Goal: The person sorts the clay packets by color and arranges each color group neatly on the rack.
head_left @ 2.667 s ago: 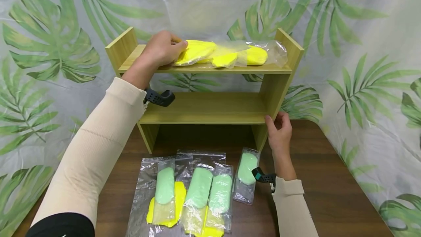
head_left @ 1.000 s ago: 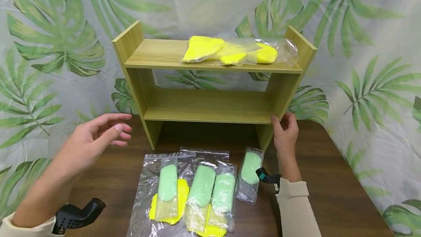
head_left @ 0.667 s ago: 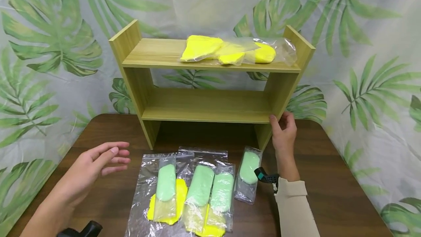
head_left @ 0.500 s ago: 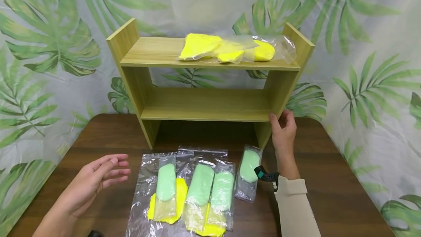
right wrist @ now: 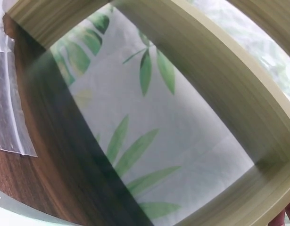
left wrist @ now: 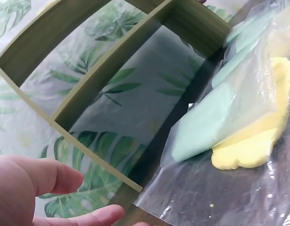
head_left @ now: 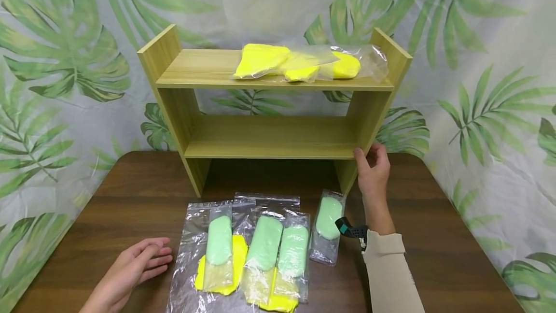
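A small wooden shelf (head_left: 273,151) stands on the table. My right hand (head_left: 374,173) holds its right side panel, thumb at the front edge and fingers on the outer side. My left hand (head_left: 138,269) is over the table's left part, fingers loosely extended, with nothing in it. Just right of it lie clear zip bags with flat yellow pieces (head_left: 239,255). On these bags rest narrower clear bags holding pale green slabs (head_left: 219,240). Another bagged green slab (head_left: 328,219) lies apart on the right. Yellow pieces in clear bags (head_left: 260,59) lie on the top board.
The dark brown table (head_left: 434,235) has rounded far corners. A leaf-printed cloth (head_left: 278,4) hangs close behind the shelf and along both sides. The shelf's middle board (head_left: 269,139) lies below the bagged yellow pieces.
My left hand has left the yellow bag on the top board and come down to the left of the bags on the table. My right hand has stayed on the shelf's side.
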